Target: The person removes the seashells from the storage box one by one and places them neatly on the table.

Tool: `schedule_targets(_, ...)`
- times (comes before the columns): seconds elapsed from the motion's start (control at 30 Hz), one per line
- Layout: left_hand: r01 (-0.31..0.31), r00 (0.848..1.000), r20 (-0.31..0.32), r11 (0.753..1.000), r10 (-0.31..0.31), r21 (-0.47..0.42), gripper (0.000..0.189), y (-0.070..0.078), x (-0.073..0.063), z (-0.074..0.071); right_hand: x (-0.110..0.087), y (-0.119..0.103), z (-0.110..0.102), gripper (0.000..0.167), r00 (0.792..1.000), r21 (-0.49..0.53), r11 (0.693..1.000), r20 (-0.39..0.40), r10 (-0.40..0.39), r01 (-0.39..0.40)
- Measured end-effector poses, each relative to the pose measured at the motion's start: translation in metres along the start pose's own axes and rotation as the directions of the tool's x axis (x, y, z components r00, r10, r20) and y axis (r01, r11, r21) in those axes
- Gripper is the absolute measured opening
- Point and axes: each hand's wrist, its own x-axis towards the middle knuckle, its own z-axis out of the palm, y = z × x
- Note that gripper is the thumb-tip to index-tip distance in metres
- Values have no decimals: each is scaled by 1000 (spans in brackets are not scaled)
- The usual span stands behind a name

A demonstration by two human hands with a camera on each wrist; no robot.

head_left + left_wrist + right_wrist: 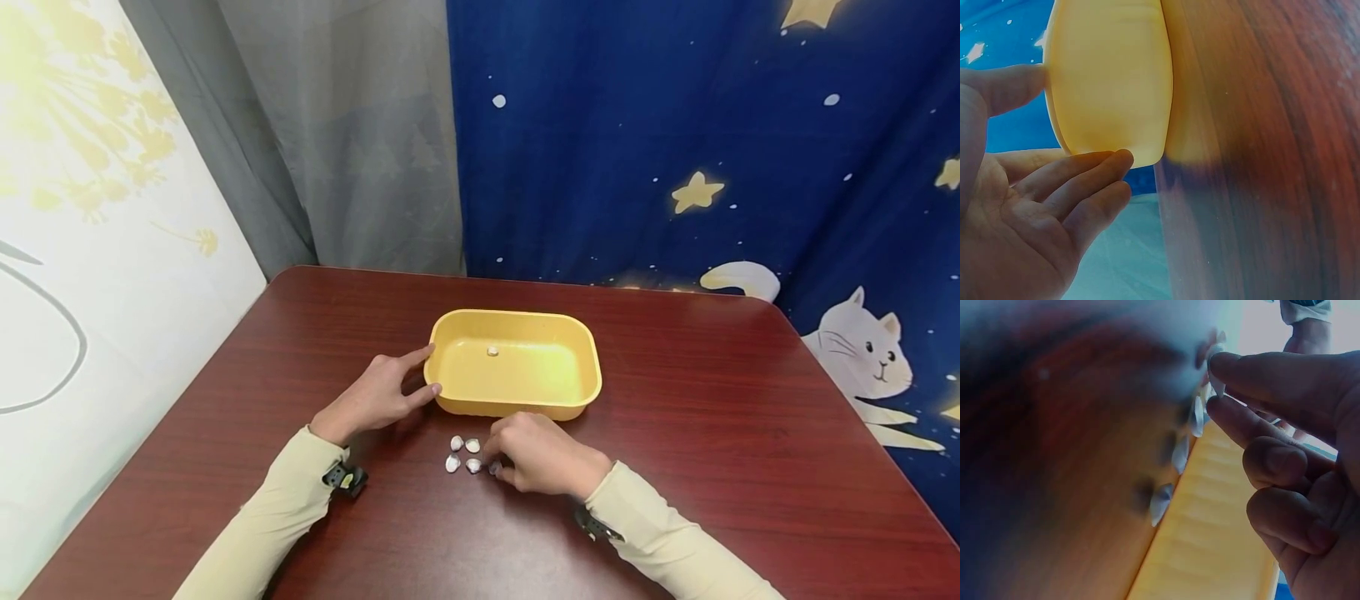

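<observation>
My left hand (372, 397) rests against the left end of the yellow plastic basin (517, 410), thumb and fingers spread on its rim and outer wall. In the left wrist view the fingers of the left hand (1054, 206) lie fairly straight along the basin's wall (1110, 81). In front of the basin, my right hand (542, 454) pinches a small whitish seashell (1217, 374) between thumb and index fingertip, its other fingers curled. Several more shells (452, 462) lie on the table just left of that hand. One small pale shell (492, 351) sits inside the basin.
A dark red-brown wooden table (352, 317) carries everything. Behind it hang a grey curtain (360, 125) and a blue curtain (585, 150) with stars and a cat. A white patterned panel (97, 225) stands along the left.
</observation>
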Motion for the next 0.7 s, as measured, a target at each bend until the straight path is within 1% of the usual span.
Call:
schedule_targets(0.13,3,1000,6,1000,-3,-5,70,0,0,-1,1,0,3,17,1000,-14,1000,-8,-20,20)
schedule_targets(0.37,11,1000,13,1000,-11,-2,70,0,0,-1,1,-2,4,18,1000,-57,998,-18,-12,11)
schedule_targets(0.57,-6,1000,-9,1000,6,-10,69,-1,-1,0,1,-3,3,20,1000,-97,995,-21,-18,16)
schedule_targets(0.7,-8,1000,-12,1000,8,-7,69,-1,-1,0,2,-3,-1,20,1000,-103,995,-19,-22,20)
